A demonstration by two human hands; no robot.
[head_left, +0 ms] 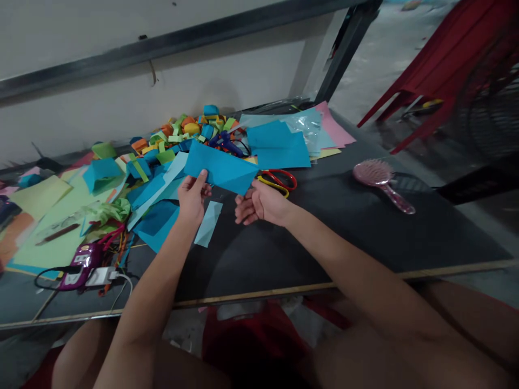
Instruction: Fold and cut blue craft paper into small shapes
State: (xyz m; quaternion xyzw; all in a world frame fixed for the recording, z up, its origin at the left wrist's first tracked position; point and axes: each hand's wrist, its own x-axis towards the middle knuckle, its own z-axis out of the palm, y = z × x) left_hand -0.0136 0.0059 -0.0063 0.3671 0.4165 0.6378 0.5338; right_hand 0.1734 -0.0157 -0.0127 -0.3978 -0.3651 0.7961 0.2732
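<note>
A blue sheet of paper [223, 168] is held up over the dark table between my two hands. My left hand [193, 195] pinches its lower left edge, thumb on top. At its lower right corner, my right hand [261, 204] grips with thumb and forefinger, the other fingers curled below. Scissors with red and yellow handles [284, 181] lie just behind my right hand, their blades hidden by the paper. A light blue paper strip [208, 224] rests on the table between my forearms. Beyond the held sheet sits a dark blue glue gun [226, 143].
Small folded paper pieces [190, 128] are heaped by the wall. Blue sheets [279, 145] and a pink sheet [334, 129] lie at the back right. A hairbrush [383, 181] is on the right. A purple power strip [83, 265] with cables sits at the front left.
</note>
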